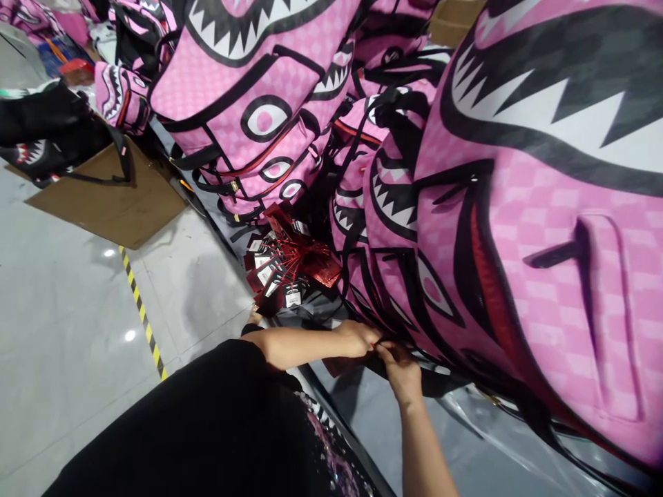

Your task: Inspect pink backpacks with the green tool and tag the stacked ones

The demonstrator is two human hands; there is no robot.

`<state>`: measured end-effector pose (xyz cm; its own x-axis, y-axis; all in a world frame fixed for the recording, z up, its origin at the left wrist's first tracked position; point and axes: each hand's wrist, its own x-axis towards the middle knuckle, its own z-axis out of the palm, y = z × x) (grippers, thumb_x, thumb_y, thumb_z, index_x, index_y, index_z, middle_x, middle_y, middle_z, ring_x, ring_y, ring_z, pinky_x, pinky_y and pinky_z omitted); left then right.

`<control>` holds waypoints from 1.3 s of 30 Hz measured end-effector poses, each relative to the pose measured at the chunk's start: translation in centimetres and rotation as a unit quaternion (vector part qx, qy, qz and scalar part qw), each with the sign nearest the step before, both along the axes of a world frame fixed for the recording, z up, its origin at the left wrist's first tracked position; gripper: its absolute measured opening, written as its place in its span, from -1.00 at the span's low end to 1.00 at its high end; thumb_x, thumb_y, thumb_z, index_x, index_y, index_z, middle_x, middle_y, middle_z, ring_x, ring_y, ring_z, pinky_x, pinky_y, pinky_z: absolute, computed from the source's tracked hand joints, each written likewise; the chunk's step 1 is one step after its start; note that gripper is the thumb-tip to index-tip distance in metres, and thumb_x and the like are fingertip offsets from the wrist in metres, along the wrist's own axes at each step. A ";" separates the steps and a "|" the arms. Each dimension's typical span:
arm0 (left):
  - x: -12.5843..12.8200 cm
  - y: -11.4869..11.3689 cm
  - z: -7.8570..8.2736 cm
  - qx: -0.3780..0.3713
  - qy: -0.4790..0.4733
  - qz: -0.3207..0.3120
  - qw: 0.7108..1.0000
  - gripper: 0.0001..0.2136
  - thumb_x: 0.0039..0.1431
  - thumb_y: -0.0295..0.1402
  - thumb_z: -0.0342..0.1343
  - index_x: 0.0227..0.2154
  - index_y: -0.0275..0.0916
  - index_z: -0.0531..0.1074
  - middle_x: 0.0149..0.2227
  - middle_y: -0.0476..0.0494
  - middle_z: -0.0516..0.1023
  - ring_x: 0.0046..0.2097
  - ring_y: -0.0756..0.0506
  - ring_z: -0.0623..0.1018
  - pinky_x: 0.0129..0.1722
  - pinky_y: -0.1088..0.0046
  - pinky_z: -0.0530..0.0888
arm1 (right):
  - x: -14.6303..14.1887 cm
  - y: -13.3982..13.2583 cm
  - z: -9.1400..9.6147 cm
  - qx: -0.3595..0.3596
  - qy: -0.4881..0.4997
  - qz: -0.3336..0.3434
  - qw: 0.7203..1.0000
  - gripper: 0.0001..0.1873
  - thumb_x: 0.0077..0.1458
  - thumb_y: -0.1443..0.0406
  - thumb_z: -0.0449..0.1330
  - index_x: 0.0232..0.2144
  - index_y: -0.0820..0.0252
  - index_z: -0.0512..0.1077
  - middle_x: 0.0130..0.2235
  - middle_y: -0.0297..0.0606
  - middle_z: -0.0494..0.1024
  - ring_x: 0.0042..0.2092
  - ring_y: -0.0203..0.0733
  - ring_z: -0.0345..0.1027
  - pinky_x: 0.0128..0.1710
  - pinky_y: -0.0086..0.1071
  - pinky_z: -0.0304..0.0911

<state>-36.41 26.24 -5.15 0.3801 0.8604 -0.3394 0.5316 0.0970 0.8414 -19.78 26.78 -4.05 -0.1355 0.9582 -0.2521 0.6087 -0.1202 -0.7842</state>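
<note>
Black strap (384,341) is pinched in the fingertips of both your left hand (357,338) and your right hand (402,373), just beside the base of the pink shark-faced bags (559,221), contents hidden. Beyond your left hand, red tags (322,266) fan out, white labels (293,297) too small to read. Farther off, black bags (41,117) rest on brown cardboard (114,203).

A workshop or packing area is suggested: pink bags (549,214) of matching shark print are piled in quantity along a grey counter (376,417), a bunch of hang tags (295,266) is laid among them, and the tiled floor (67,345) is marked with yellow-and-black tape (141,308).
</note>
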 end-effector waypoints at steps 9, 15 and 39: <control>-0.3 0.0 1.2 0.003 0.072 -0.055 0.996 -0.79 0.27 -0.26 0.11 -0.22 -0.33 0.46 -0.21 -0.10 0.54 -0.18 -0.02 0.54 -0.13 0.31 0.52 | 0.1 -0.2 -0.7 0.007 -0.018 -0.017 1.000 -0.47 -0.17 -0.16 0.15 -0.44 0.18 0.46 -0.37 -0.12 0.59 -0.31 -0.03 0.43 -0.19 -0.18 0.29; 0.0 -0.2 1.9 0.021 0.084 -0.053 0.995 -0.84 0.23 -0.31 0.14 -0.32 -0.34 0.47 -0.31 -0.05 0.54 -0.27 -0.01 0.53 -0.22 0.40 0.51 | -0.7 -0.6 -0.4 0.014 -0.062 -0.034 0.997 -0.46 -0.13 -0.17 0.09 -0.46 0.19 0.45 -0.39 -0.09 0.58 -0.34 -0.02 0.44 -0.28 -0.22 0.30; -23.9 3.0 6.0 0.070 0.331 0.275 0.900 -0.79 0.25 -0.25 0.08 -0.08 -0.09 0.45 -0.04 -0.10 0.51 -0.05 -0.12 0.54 -0.10 0.39 0.42 | -29.9 6.4 1.0 -0.029 -0.062 0.077 0.995 -0.86 0.17 0.33 0.16 -0.25 0.22 0.52 -0.24 -0.22 0.60 -0.19 -0.19 0.46 -0.11 -0.29 0.32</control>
<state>-60.30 29.21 0.86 -0.3609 0.9091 -0.2079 0.8252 0.4151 0.3830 -49.68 33.17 -3.07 -0.2433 0.9123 -0.3293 0.7149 -0.0608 -0.6966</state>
